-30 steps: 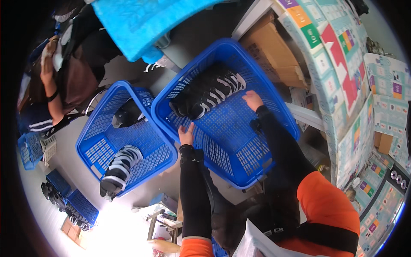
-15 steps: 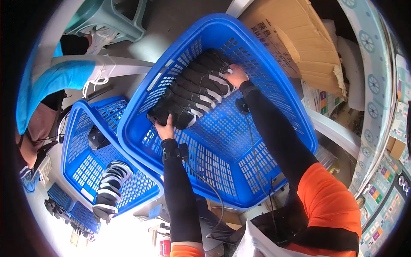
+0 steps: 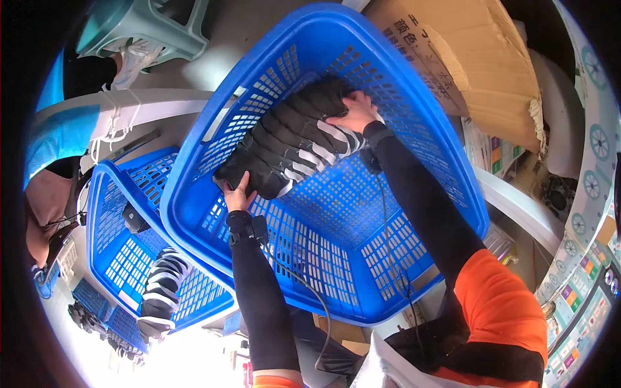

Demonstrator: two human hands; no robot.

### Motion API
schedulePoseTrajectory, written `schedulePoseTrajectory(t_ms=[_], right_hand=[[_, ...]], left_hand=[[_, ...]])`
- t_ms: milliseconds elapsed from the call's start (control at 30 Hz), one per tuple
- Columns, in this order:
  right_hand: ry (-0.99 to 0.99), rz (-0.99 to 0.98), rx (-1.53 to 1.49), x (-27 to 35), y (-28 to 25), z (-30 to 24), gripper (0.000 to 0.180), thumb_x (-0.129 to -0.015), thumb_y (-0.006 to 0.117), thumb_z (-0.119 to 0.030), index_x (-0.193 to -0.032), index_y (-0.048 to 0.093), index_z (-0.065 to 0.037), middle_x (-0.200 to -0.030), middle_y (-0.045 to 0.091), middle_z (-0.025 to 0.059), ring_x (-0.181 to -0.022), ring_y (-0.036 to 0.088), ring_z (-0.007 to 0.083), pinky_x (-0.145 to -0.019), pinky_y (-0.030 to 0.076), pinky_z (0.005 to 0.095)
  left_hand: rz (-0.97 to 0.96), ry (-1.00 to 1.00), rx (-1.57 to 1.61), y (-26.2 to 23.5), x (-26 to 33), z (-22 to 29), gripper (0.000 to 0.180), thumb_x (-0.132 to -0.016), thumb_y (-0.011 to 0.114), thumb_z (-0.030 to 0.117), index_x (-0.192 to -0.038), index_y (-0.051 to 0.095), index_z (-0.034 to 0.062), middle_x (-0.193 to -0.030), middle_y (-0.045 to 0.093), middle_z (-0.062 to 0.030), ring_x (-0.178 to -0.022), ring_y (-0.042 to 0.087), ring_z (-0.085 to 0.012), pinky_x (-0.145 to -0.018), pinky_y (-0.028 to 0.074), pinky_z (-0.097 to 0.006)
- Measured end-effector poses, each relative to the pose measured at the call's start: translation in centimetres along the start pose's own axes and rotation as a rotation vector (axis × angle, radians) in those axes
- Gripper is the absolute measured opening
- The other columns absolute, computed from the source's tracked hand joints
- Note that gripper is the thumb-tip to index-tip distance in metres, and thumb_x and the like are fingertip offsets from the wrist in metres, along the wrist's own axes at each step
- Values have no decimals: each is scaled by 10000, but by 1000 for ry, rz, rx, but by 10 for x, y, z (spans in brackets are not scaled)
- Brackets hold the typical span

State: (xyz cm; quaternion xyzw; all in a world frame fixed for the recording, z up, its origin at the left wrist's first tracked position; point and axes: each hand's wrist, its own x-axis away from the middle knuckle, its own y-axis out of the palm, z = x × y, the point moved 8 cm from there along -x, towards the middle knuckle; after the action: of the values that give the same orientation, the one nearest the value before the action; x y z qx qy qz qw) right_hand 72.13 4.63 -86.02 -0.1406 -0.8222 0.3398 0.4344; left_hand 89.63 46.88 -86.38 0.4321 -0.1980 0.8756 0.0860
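Observation:
A tight row of black shoes [image 3: 283, 141] with white soles lies in the large blue plastic basket [image 3: 173, 194], slanting from lower left to upper right. My left hand [image 3: 237, 194] grips the near-left end of the row, thumb raised against the last black shoe. At the far-right end, my right hand [image 3: 357, 114] is laid over the shoes, its fingers curled on the dark uppers and its thumb by the white soles. The row is pressed between both hands. Some fingertips are hidden behind the shoes.
A smaller blue basket [image 3: 123, 294] at left holds another row of black-and-white shoes [image 3: 162, 288] and a dark box-like object [image 3: 135, 219]. An opened cardboard box [image 3: 479, 58] stands at far right. Cables trail from both wrists. Another person's leg [image 3: 55, 200] and a grey-green stool [image 3: 145, 32] are at upper left.
The view has shifted, so the large basket appears further left. My right hand has slid further over the end of the row, and my left hand stays at the other end.

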Motion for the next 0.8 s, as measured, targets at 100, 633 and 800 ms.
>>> schedulePoseTrajectory(t_ms=[100,633,800], right_hand=[[-137,227,23,-14,-14,52,778,-719,835,-580,-1268,686,-49,-1455,512,268,-1365,442,462,-1103,403,467],[3,99,-1045,343,-139,107,399,-922,712,-29,-1310,625,11,-1244,711,97,-1151,637,159,-1031,490,344],[-24,287,-1057,521,-266,66,530,-899,755,-16,-1391,559,8,-1323,624,58,-1204,568,141,-1056,457,333]], left_hand=[[-31,-44,8,45,-10,-15,762,-811,894,304,-1426,494,96,-1387,576,-100,-1215,597,-270,-789,621,-446],[-475,272,-184,30,283,126,259,-964,707,152,-1157,680,-18,-1011,740,-83,-795,711,-195,-662,612,-342],[-460,571,-540,-2,499,295,162,-880,783,114,-894,733,-40,-811,740,-84,-697,684,-159,-643,536,-314]])
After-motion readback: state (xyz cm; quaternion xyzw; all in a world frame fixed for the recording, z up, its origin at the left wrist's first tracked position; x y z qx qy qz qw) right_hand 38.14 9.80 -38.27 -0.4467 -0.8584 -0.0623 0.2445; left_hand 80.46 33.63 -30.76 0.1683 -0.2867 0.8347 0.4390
